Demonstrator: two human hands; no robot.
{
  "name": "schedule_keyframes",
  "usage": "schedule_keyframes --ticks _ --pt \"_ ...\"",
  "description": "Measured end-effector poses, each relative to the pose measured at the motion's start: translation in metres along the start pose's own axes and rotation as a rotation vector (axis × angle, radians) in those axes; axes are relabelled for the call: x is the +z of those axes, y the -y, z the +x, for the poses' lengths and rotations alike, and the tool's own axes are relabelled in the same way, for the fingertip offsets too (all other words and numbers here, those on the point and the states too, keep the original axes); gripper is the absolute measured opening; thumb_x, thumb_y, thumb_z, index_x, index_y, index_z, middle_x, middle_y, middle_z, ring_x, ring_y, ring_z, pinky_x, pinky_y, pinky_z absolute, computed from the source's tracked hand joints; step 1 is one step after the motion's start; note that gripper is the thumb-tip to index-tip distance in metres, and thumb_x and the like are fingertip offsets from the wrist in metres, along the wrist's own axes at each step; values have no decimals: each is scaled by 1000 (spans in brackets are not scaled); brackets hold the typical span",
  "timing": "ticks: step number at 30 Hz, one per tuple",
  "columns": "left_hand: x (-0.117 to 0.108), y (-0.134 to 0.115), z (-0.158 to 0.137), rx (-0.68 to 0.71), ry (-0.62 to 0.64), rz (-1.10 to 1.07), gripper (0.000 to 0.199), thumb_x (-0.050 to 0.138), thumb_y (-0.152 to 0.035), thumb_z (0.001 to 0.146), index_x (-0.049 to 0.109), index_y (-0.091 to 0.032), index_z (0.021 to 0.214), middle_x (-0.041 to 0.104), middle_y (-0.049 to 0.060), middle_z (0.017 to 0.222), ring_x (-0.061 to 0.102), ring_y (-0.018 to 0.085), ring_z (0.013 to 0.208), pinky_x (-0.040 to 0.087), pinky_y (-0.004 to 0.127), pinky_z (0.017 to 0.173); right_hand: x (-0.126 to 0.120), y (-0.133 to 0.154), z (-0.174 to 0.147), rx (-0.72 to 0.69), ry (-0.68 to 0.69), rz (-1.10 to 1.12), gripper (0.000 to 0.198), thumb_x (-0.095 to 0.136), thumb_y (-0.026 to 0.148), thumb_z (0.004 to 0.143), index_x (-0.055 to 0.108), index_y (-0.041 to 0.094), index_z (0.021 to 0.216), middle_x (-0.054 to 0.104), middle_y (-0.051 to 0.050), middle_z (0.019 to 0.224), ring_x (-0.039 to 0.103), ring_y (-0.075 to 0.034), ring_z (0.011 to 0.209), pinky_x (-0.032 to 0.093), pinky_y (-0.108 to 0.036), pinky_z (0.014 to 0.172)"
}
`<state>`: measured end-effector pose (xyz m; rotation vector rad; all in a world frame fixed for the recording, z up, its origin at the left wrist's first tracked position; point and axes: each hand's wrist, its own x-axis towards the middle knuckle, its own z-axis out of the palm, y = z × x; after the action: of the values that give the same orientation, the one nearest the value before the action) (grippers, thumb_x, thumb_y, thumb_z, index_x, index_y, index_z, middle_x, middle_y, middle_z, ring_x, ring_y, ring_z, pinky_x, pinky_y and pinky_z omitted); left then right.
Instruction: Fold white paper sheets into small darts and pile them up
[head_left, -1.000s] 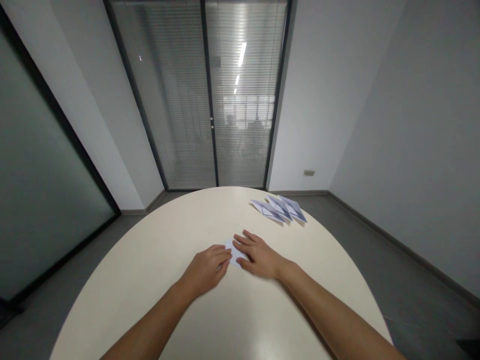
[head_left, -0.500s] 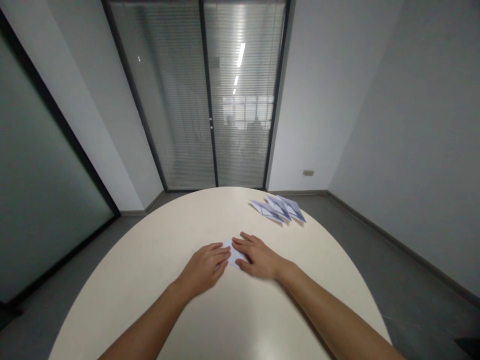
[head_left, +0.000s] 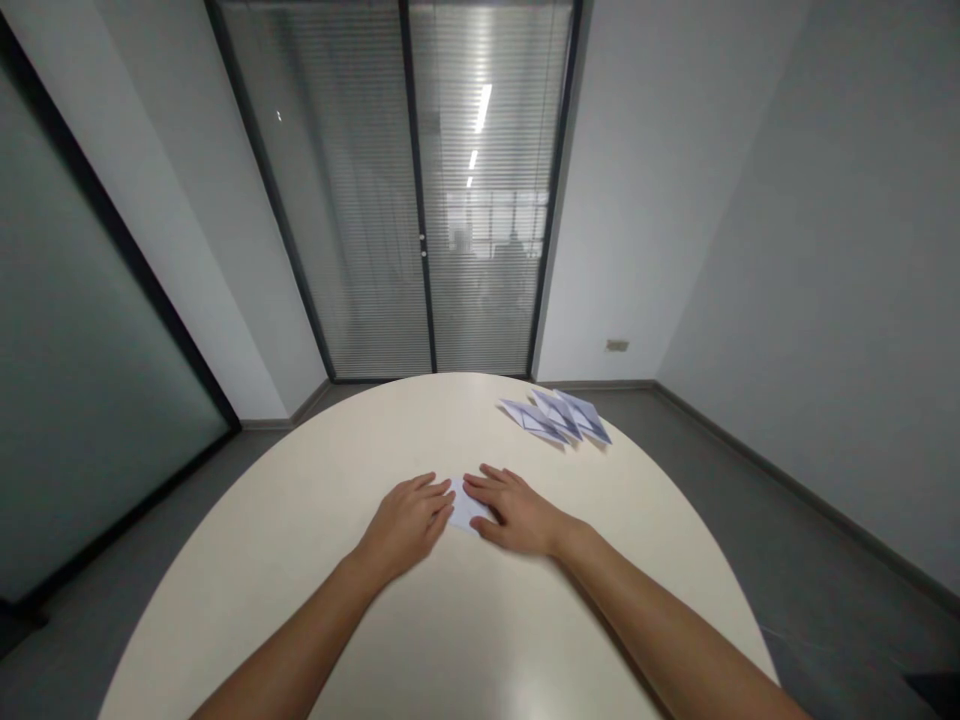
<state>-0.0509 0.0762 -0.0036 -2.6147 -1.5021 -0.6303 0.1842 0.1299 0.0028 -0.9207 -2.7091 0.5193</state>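
A small piece of white paper (head_left: 466, 508) lies flat on the round table (head_left: 300, 540), between my two hands. My left hand (head_left: 409, 520) rests at its left edge with the fingers stretched out, the fingertips at the paper. From the other side, my right hand (head_left: 517, 512) lies with spread fingers over the paper's right part, the thumb on its near edge. Both hands partly cover the sheet, so its full outline and any folds are hidden.
Several folded paper boats (head_left: 559, 416) lie in an overlapping row near the table's far right edge. Beyond the table stands a glass door (head_left: 420, 300) with blinds, and a wall socket (head_left: 616, 345) sits to its right.
My left hand has shifted slightly left and away from me, uncovering more of the paper. My right hand has stayed almost still.
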Motion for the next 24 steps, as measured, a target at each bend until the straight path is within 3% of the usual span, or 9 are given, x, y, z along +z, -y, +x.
schedule_keyframes --ticks 5,10,13,17,24 --pt "-2 -3 -3 152 9 -59 25 52 -29 98 77 -28 105 72 1 122 62 24 120 49 43 104 -2 2 0 -3 5 12 58 52 44 94 46 23 149 41 -9 156 28 -35 147 21 -59 118" --pt "1 -4 -1 -23 -59 53 29 50 -28 99 78 -24 99 75 5 115 66 26 110 51 47 100 -1 4 2 18 -26 35 59 55 46 93 48 22 147 46 -11 152 33 -36 144 22 -58 118" --pt "5 -2 -1 -70 -59 77 26 53 -27 97 75 -23 110 72 8 121 65 27 112 52 47 99 0 4 3 7 -73 65 58 62 42 90 53 21 142 50 -13 148 39 -35 141 25 -57 117" --pt "10 3 -4 -58 -58 -52 31 55 -26 96 68 -24 123 68 7 130 61 25 121 48 47 105 1 6 4 -20 -135 148 60 70 35 83 55 21 140 57 -14 141 49 -32 132 31 -53 114" --pt "19 7 -6 -144 -118 -193 36 59 -25 92 63 -21 128 68 8 127 62 25 118 47 46 106 9 -1 9 10 -223 360 68 78 26 74 56 19 138 57 -15 139 55 -30 125 42 -47 108"
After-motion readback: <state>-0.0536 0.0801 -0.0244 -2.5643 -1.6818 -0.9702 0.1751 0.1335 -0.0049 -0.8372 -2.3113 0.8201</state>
